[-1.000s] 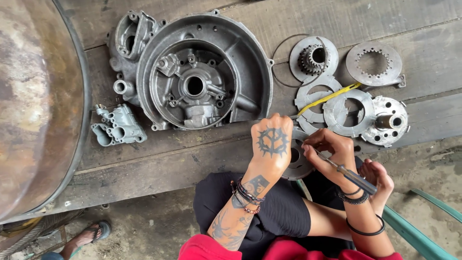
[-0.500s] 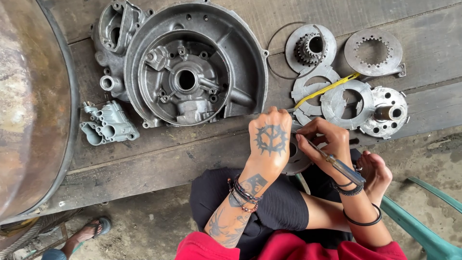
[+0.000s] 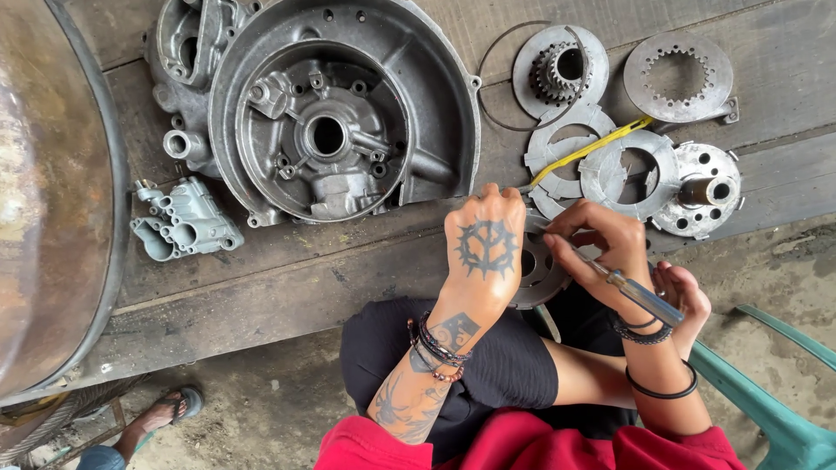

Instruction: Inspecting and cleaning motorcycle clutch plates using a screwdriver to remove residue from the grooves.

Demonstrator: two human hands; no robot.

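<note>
My tattooed left hand point(image 3: 488, 248) grips a round grey metal clutch part point(image 3: 538, 271) at the near edge of the wooden bench point(image 3: 287, 278). My right hand point(image 3: 601, 239) is shut on a screwdriver point(image 3: 644, 298) with a clear handle. Its tip points into the part just right of my left hand. Most of the part is hidden behind both hands. Both wrists wear dark bands.
A large aluminium engine cover point(image 3: 340, 113) and a small grey casting point(image 3: 185, 222) lie on the bench. To the right are a sprocket disc point(image 3: 557, 70), a toothed ring plate point(image 3: 677, 78), stacked plates point(image 3: 627, 170), a hub point(image 3: 701, 191) and a yellow strip point(image 3: 592, 148). A rusty round vessel point(image 3: 43, 191) fills the left. A green chair point(image 3: 775, 383) stands right.
The view has shifted, so the bench parts sit higher and further left in frame. My right hand has risen slightly with the screwdriver. My left hand keeps its hold.
</note>
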